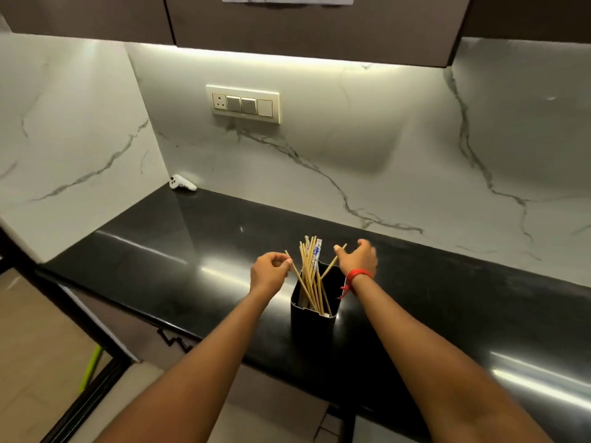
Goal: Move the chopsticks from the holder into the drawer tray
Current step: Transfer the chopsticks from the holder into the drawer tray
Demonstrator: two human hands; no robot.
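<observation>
Now both hands are at the black holder [311, 324], which stands near the front edge of the counter [192, 251]. The chopsticks [308, 266] stand inside it, long axis almost upright. The left stick [298, 276] leans out toward 10 o'clock, and the left hand [270, 270] pinches its top with curled fingers. The right stick [329, 267] leans toward 2 o'clock against the thumb of the right hand [358, 260], whose fingers are loosely spread; whether it grips, I cannot tell. Both hands are equally near, so I judge the pull must go upward along the sticks. The drawer tray is not in view.
</observation>
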